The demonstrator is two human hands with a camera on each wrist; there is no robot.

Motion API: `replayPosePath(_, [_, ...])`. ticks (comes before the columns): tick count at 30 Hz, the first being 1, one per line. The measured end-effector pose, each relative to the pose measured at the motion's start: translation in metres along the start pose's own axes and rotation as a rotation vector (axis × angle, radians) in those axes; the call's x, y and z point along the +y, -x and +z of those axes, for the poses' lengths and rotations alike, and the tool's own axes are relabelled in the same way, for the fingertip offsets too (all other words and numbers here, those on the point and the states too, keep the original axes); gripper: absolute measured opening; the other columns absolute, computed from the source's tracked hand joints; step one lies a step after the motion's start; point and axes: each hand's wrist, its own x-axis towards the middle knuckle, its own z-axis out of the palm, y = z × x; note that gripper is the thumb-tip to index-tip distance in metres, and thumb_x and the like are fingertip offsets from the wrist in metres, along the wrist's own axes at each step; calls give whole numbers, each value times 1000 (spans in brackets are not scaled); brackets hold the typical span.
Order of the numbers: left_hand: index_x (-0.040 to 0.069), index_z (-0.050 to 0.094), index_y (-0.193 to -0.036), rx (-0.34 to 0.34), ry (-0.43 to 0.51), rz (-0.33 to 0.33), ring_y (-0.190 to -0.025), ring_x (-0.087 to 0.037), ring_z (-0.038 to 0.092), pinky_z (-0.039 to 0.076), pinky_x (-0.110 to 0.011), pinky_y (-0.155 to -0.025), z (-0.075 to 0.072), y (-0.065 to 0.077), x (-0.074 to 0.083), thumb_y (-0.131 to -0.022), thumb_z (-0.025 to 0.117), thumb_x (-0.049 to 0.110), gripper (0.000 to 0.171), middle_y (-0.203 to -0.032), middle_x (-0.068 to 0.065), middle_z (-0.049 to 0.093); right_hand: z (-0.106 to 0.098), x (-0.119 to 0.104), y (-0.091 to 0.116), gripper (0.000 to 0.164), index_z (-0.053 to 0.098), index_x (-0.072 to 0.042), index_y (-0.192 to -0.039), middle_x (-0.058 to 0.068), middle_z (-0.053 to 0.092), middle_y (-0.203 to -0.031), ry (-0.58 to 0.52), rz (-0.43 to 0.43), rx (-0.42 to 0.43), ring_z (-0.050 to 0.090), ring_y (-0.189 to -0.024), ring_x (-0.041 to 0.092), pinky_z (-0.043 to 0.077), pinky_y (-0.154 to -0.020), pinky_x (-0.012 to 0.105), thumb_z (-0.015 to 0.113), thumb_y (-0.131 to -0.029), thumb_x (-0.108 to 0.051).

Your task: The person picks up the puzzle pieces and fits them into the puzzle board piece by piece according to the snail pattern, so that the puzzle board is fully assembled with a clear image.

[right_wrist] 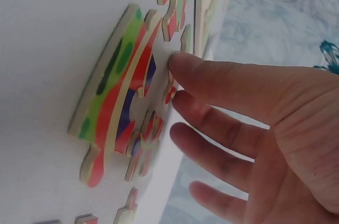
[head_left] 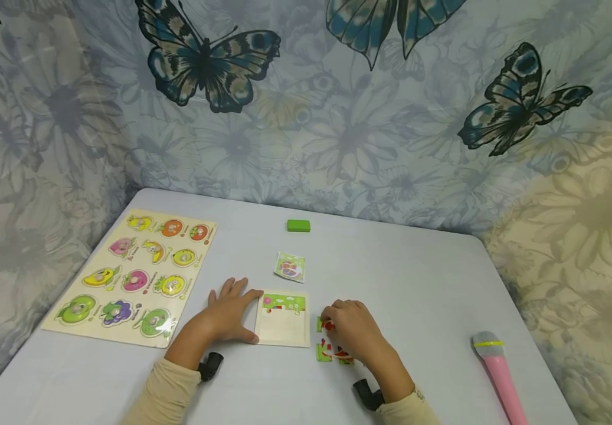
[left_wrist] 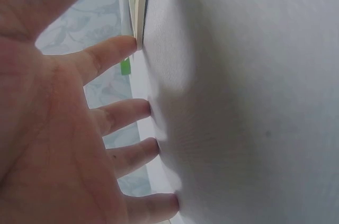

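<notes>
A square wooden puzzle tray (head_left: 283,329) has a strip of green, patterned pieces (head_left: 284,303) along its far side. My left hand (head_left: 229,316) is spread, with thumb and index fingertip at the tray's left edge. In the left wrist view the other fingertips (left_wrist: 168,206) rest on the table. To the right of the tray lie several loose red and green jigsaw pieces (right_wrist: 114,94). Over them is my right hand (head_left: 354,330), its thumb and index fingertips pinching a small jigsaw piece (right_wrist: 170,89). The fingers partly hide that piece.
A picture card (head_left: 290,268) lies beyond the tray, and a green block (head_left: 298,225) farther back. On the left is a fruit peg board (head_left: 146,277). A pink toy microphone (head_left: 502,378) lies at right. The white table (head_left: 406,271) meets a butterfly-patterned wall.
</notes>
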Motion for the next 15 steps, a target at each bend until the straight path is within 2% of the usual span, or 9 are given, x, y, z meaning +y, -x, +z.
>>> replayPosePath(7, [18,48,-142,-6,-9,-1,-145,-47,11,12,-76,-105,1,-2,1,-63,90,37,92,-156,-21,25,1,0,-1,21,74,-14,-95,-2,71,-95,0,15,-5,65,-95,19,45,-99,46,81,-75,-12])
replayPosePath(10, [18,49,-141,-4,-9,-3,-145,-47,12,12,-76,-105,1,-1,2,-62,90,37,91,-156,-22,25,-2,-4,-5,22,75,-15,-95,-2,71,-95,13,-39,31,66,-93,18,46,-98,45,82,-74,-13])
replayPosePath(15, [19,49,-141,3,-13,-13,-145,-47,12,13,-76,-105,3,-1,0,-62,90,38,91,-156,-21,25,-6,-22,-20,25,75,-16,-97,-3,70,-95,27,-187,71,64,-92,18,48,-95,41,84,-74,-13])
